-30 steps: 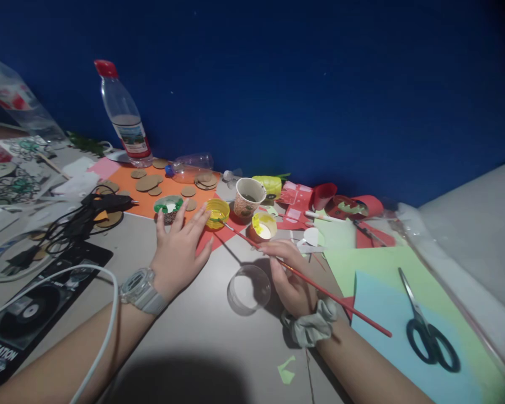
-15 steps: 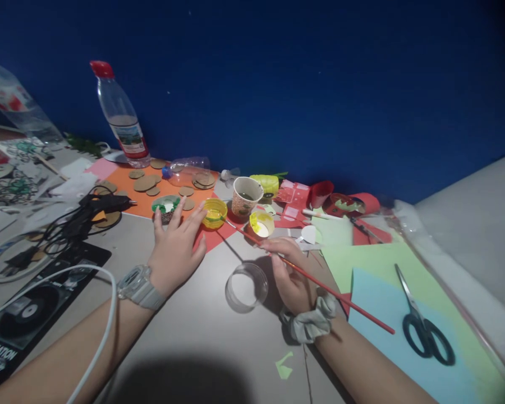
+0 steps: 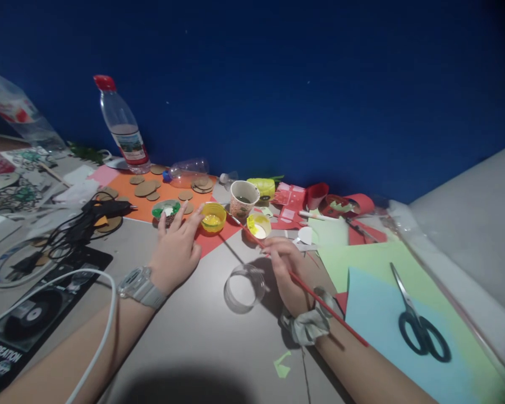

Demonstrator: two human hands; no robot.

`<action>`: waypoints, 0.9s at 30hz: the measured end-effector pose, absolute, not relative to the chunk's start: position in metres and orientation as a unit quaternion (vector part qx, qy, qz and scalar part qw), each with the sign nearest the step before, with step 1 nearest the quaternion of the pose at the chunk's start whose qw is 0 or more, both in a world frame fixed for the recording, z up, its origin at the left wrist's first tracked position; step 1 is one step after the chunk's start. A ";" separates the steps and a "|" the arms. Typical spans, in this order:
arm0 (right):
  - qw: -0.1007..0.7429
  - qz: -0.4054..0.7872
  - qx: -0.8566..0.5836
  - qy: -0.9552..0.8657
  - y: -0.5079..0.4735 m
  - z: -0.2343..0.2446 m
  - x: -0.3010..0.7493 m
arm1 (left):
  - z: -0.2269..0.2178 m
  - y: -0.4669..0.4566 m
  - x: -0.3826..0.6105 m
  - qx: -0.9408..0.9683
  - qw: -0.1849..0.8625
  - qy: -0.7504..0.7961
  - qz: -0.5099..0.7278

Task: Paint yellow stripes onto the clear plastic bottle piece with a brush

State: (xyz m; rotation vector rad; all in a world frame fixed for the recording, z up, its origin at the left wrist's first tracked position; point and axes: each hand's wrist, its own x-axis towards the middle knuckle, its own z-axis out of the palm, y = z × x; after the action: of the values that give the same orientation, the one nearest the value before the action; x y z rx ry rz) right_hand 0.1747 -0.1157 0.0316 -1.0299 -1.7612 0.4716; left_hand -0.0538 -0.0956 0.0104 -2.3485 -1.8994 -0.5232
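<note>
My right hand [image 3: 288, 272] is closed round a thin red paintbrush [image 3: 345, 324], its handle slanting back over my wrist. The brush's front end reaches the far right rim of a yellow cup [image 3: 213, 223] with yellow liquid inside. My left hand [image 3: 175, 255] has its fingers spread, one fingertip at that cup's left rim. Beyond the other fingers stands a small container with green paint [image 3: 156, 210], partly hidden. A paper cup [image 3: 243, 206] of dark liquid stands behind the brush, and a small tub with yellow paint [image 3: 258, 227] is beside it.
A clear round ring-like container [image 3: 244, 289] sits between my hands. Scissors [image 3: 418, 325] lie on blue and green paper at the right. A red-capped bottle [image 3: 128, 134], cardboard discs [image 3: 146, 188] and a black-corded glue gun [image 3: 92, 207] are at the left. A white cable [image 3: 105, 331] crosses my left forearm.
The brush's front end has lifted from inside the yellow cup to its far right rim, and the handle has swung closer to my right forearm. My left hand stays beside the cup.
</note>
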 end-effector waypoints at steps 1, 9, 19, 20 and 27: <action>0.487 0.194 -0.441 -0.728 -0.116 0.033 0.175 | 0.010 -0.095 -0.054 -0.765 0.040 -0.619 -0.170; 0.491 0.310 -0.402 -0.708 -0.111 0.011 0.175 | 0.011 -0.096 -0.053 -0.764 0.046 -0.621 -0.166; 0.499 0.359 -0.412 -0.672 -0.103 0.012 0.177 | 0.011 -0.097 -0.052 -0.759 0.033 -0.627 -0.171; 0.504 0.363 -0.410 -0.668 -0.102 0.011 0.177 | 0.011 -0.097 -0.052 -0.759 0.032 -0.627 -0.173; 0.496 0.363 -0.421 -0.667 -0.098 0.006 0.177 | 0.012 -0.099 -0.051 -0.758 0.030 -0.627 -0.177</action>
State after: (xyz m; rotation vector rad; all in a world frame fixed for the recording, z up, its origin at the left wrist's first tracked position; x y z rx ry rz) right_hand 0.1768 -0.0977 0.0058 -1.0205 -1.6153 0.8785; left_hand -0.0512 -0.0985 0.0116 -2.3375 -1.9332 -0.5460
